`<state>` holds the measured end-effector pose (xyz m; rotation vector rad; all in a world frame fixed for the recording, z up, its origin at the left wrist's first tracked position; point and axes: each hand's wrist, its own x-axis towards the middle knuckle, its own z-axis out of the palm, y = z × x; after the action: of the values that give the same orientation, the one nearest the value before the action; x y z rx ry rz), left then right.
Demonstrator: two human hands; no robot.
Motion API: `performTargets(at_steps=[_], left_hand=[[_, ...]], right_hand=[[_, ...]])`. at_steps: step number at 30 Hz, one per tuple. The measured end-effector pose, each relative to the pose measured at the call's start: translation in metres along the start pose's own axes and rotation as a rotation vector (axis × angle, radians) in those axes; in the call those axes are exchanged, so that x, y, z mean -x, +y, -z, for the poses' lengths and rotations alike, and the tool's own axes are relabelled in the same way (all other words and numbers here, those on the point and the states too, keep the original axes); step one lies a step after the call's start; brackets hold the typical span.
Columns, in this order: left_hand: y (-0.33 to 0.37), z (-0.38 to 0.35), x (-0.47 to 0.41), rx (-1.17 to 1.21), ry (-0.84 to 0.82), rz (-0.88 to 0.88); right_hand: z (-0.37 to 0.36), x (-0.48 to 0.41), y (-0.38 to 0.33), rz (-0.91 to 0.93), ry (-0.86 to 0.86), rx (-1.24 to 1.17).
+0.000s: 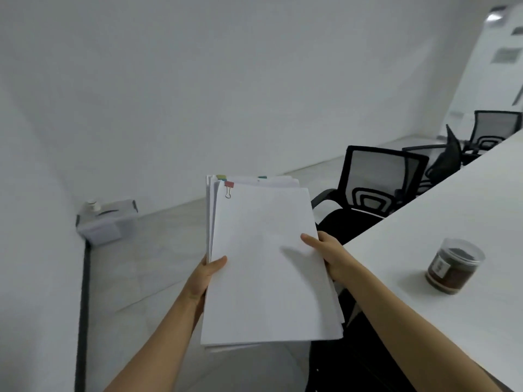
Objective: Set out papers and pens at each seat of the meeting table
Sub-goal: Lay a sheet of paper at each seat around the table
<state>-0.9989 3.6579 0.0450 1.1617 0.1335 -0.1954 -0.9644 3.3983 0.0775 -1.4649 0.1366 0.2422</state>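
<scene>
While both hands hold the stack in the air, no seat in view has anything laid at it. Far left of the grip, on the floor by the wall: a white box (pixel 106 219), something small on top, too blurred to name. Left hand (pixel 208 274): thumb pressed on the top sheet at the stack's left edge, fingers hidden beneath, so a pinch. Stack of papers (pixel 263 264): spans from one hand to the other, roughly level, over the floor and just short of the table edge. It looks like several bundles, with a red binder clip (pixel 228 187) at the far left corner and other coloured clips peeking out behind. Right hand (pixel 329 254): same hold on the right edge, thumb on top, fingers under. Beyond the right hand: a black mesh chair (pixel 379 179) drawn up to the table, more chairs past it. Right of the grip: the white meeting table (pixel 467 199), with a lidded jar (pixel 452 265) of brown stuff standing apart from the hand. No pens visible. Judged step: bringing papers to the seats. Next move calls for swinging the stack right over the tabletop, one hand taking the weight while the other peels off one clipped bundle for the nearest chair, keeping clear of the jar.
</scene>
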Motion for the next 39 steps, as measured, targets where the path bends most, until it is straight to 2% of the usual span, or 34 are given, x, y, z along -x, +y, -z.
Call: performTargets(at_steps=[8,14,20,28,35,39], left_hand=[[0.008,-0.034,-0.134,-0.030,-0.204,0.112],[0.040,-0.041,-0.233,-0.065,-0.341,0.148],[0.071,-0.032,-0.313,-0.119,-0.440,0.142],[0.057,-0.020,-0.380,-0.123,-0.489,0.248],[0.052,-0.035,-0.440,-0.104,-0.494,0.353],[0.053,-0.064,-0.490,-0.136,-0.486,0.363]], right_hand=[[0.039,-0.071,-0.016,0.039,0.344,0.062],[0.036,-0.126,-0.039,0.089,0.485,-0.036],[0.022,-0.171,-0.051,0.097,0.554,-0.166],[0.021,-0.218,-0.043,0.014,0.667,-0.210],[0.040,-0.269,-0.056,0.019,0.600,-0.245],[0.068,-0.305,-0.062,0.027,0.623,-0.236]])
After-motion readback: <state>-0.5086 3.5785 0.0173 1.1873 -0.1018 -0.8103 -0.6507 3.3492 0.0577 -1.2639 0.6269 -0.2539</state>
